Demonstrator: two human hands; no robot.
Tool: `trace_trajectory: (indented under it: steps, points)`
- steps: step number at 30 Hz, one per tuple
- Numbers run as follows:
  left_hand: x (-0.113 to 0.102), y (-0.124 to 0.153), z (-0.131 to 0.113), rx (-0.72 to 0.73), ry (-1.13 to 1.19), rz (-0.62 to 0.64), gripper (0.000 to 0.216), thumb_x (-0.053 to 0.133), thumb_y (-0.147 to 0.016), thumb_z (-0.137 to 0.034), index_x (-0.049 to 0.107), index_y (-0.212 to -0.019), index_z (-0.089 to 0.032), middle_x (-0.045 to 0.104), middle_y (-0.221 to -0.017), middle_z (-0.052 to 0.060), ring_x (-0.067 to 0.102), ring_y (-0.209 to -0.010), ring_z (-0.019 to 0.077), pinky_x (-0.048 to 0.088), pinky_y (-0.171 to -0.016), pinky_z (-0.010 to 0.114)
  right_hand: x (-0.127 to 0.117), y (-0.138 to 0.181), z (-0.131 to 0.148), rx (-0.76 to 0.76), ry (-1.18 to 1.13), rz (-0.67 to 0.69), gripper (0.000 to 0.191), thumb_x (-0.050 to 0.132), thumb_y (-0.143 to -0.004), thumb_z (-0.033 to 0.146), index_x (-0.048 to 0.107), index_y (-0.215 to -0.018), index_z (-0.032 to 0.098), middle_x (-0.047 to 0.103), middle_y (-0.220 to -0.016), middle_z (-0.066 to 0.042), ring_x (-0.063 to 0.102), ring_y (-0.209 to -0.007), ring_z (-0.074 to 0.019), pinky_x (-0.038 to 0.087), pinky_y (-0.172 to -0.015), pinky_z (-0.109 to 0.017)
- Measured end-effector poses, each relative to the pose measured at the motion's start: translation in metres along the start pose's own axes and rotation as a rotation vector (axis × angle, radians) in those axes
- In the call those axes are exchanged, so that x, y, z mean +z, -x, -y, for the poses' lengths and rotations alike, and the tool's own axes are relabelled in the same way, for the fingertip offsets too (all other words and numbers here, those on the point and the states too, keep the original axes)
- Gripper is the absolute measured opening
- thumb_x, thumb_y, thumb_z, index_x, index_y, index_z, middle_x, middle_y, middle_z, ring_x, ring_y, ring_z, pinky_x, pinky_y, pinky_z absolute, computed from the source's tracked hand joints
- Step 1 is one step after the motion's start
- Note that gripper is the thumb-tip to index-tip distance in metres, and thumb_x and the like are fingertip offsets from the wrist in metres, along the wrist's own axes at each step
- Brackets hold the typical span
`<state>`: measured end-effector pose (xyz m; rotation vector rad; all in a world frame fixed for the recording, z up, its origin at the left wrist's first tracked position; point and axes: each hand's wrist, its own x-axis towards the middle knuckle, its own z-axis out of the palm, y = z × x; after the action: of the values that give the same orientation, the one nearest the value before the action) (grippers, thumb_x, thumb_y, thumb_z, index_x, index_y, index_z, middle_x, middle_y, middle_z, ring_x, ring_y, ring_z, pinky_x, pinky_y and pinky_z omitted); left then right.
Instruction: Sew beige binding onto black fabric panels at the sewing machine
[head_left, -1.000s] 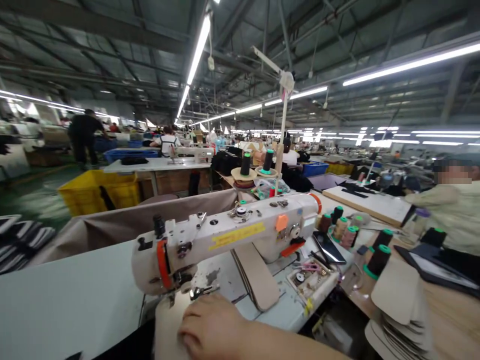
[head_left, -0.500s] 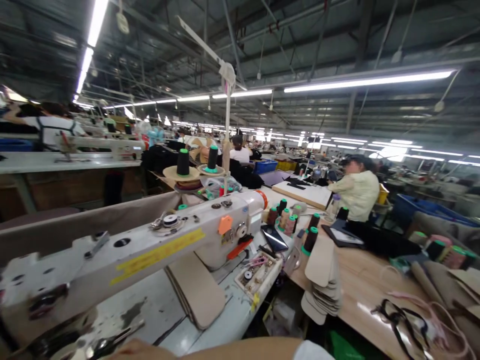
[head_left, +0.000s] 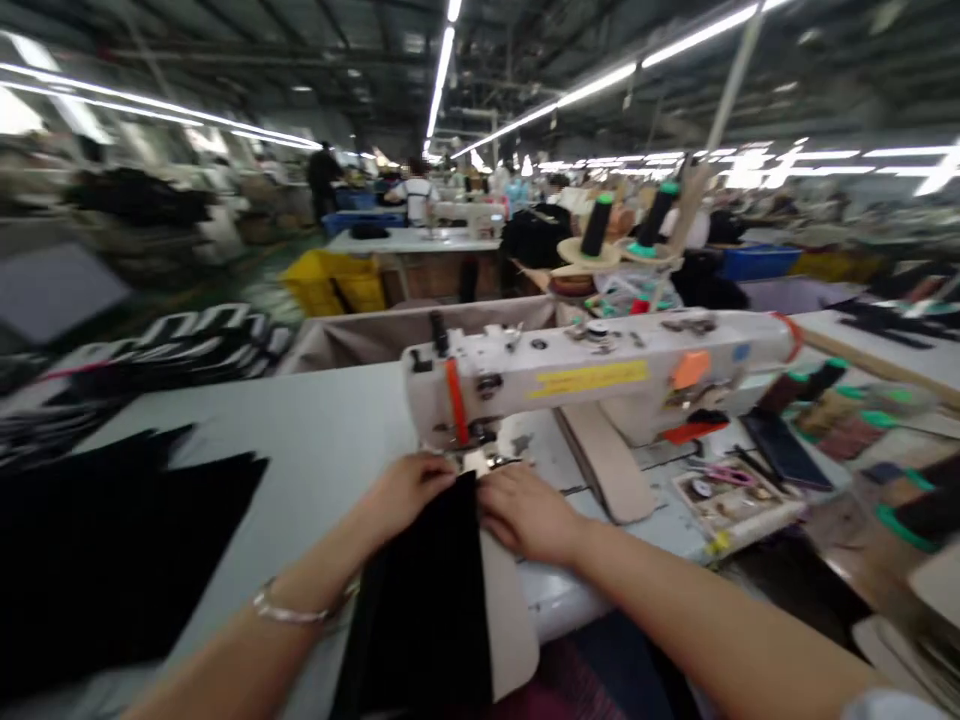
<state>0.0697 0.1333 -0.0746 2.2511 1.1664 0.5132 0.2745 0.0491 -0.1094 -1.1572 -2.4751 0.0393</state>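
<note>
A black fabric piece (head_left: 431, 610) lies over a beige panel (head_left: 510, 625), both running up to the needle area of a white sewing machine (head_left: 585, 375). My left hand (head_left: 405, 495) pinches the fabric's left edge near the presser foot. On the other side, my right hand (head_left: 529, 512) has its fingers curled at the right edge, on the beige panel and touching the fabric. The fingertips are partly hidden and somewhat blurred. Beneath the machine arm rests a stack of beige panels (head_left: 611, 470).
More black fabric (head_left: 127, 560) covers the table's left side. Stacked black-and-white pieces (head_left: 202, 345) lie beyond it. To the right are a small parts tray (head_left: 739, 495), a phone (head_left: 784, 450) and several thread spools (head_left: 847, 420). A yellow crate (head_left: 334, 283) stands behind the table.
The view has swung left, bringing the needle end of the machine to the middle. Both hands now show at the black fabric and beige panel; earlier only part of one arm and hand was visible.
</note>
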Motion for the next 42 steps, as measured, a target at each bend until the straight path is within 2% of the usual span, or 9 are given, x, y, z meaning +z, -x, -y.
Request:
trace_trajectory:
  steps: [2,4,9,20,33,42]
  points:
    - [0.000,0.018,0.015,-0.086,-0.004,0.005,0.017,0.064,-0.088,-0.028,0.074,-0.079,-0.018,0.075,-0.079,0.003,0.070,-0.077,0.0206,0.054,-0.075,0.029,0.008,0.005,-0.003,0.027,-0.082,-0.038,0.031,0.062,-0.093,0.019,0.056,-0.124,0.015,0.063,-0.126,-0.016,0.057,-0.121,-0.0290,0.046,-0.103,-0.047]
    - [0.006,0.021,0.019,-0.127,-0.002,-0.019,0.014,0.064,-0.086,-0.026,0.074,-0.081,-0.018,0.076,-0.083,0.004,0.070,-0.080,0.0204,0.053,-0.074,0.028,0.011,0.010,-0.004,0.027,-0.122,-0.046,0.036,0.058,-0.094,0.017,0.053,-0.129,0.014,0.058,-0.136,-0.019,0.054,-0.126,-0.0313,0.044,-0.106,-0.051]
    - [0.019,0.013,0.015,-0.146,0.015,-0.056,0.007,0.073,-0.079,-0.025,0.071,-0.079,-0.018,0.074,-0.084,0.003,0.066,-0.076,0.0185,0.047,-0.066,0.026,0.007,0.014,-0.001,0.007,-0.124,-0.028,0.033,0.053,-0.098,0.020,0.057,-0.131,0.019,0.058,-0.140,-0.015,0.055,-0.126,-0.0312,0.045,-0.106,-0.055]
    - [0.022,0.017,0.006,-0.238,-0.087,-0.137,0.005,0.064,-0.083,-0.017,0.065,-0.078,-0.018,0.072,-0.079,0.002,0.065,-0.070,0.0179,0.041,-0.064,0.027,0.008,0.012,-0.002,0.009,-0.089,0.043,0.043,0.049,-0.100,0.020,0.052,-0.143,0.021,0.052,-0.151,-0.010,0.054,-0.129,-0.0275,0.046,-0.107,-0.053]
    - [0.030,0.015,0.011,-0.208,-0.131,-0.209,0.003,0.063,-0.086,-0.017,0.065,-0.085,-0.018,0.074,-0.084,0.005,0.069,-0.079,0.0219,0.047,-0.070,0.030,0.008,0.012,-0.001,0.006,-0.020,0.061,0.045,0.044,-0.104,0.022,0.047,-0.149,0.018,0.047,-0.156,-0.009,0.052,-0.129,-0.0281,0.046,-0.106,-0.052]
    - [0.030,0.013,0.013,-0.216,-0.155,-0.217,0.004,0.063,-0.086,-0.019,0.065,-0.082,-0.018,0.073,-0.083,0.005,0.069,-0.076,0.0211,0.047,-0.069,0.029,0.011,0.011,-0.004,0.015,-0.021,0.064,0.049,0.046,-0.103,0.023,0.046,-0.151,0.021,0.048,-0.156,-0.009,0.054,-0.129,-0.0287,0.047,-0.105,-0.054]
